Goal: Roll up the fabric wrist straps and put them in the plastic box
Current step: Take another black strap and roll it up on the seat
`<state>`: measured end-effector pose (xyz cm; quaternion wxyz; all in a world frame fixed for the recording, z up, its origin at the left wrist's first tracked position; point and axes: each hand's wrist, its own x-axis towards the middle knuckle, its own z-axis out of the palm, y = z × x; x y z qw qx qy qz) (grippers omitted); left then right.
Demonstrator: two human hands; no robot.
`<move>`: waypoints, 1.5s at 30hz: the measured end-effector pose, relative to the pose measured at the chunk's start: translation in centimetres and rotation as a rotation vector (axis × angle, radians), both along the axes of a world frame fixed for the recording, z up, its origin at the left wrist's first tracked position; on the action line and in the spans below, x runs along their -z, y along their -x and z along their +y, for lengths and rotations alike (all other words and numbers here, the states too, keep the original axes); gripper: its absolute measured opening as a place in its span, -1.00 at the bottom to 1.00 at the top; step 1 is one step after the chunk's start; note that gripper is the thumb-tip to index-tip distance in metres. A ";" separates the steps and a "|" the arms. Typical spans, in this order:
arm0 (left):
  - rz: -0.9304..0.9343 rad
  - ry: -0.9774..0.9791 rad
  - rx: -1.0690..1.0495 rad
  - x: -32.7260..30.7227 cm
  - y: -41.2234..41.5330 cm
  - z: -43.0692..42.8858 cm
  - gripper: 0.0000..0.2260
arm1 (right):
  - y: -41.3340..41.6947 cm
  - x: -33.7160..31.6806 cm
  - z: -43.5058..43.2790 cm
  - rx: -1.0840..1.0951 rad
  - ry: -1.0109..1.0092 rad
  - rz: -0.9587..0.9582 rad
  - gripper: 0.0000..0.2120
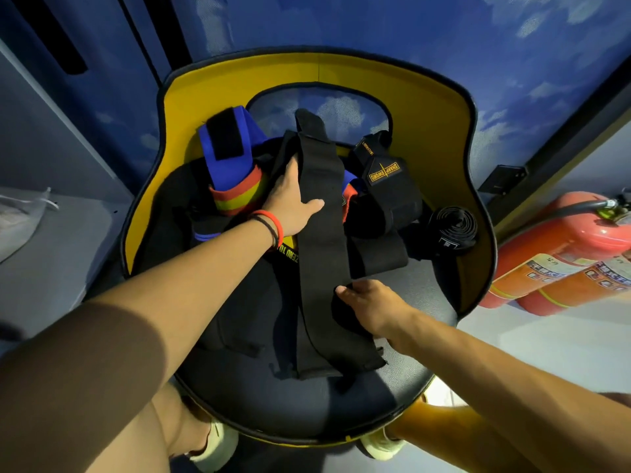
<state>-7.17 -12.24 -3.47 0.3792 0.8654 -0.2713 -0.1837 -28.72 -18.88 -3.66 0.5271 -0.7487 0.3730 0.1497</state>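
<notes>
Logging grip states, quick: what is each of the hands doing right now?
Left hand: open, fingers straight, pressing on the long black strap.
Right hand: closed, pinching the edge of the same strap.

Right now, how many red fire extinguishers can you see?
2. Both lie on the floor right of the yellow-backed chair: one red fire extinguisher by the wall, the other just in front of it. More may hide off-frame.
</notes>
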 end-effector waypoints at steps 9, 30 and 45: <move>-0.183 -0.106 0.006 -6.2 4.2 3.9 -0.75 | 0.9 0.2 -0.2 0.108 -0.137 0.030 -0.73; 0.306 -0.101 -0.059 2.8 20.3 12.4 -0.66 | 8.3 0.0 1.3 0.244 -0.078 -0.031 -0.91; 0.332 -0.096 -0.080 2.9 20.6 13.2 -0.37 | 8.6 2.8 2.5 0.147 -0.144 -0.175 -0.80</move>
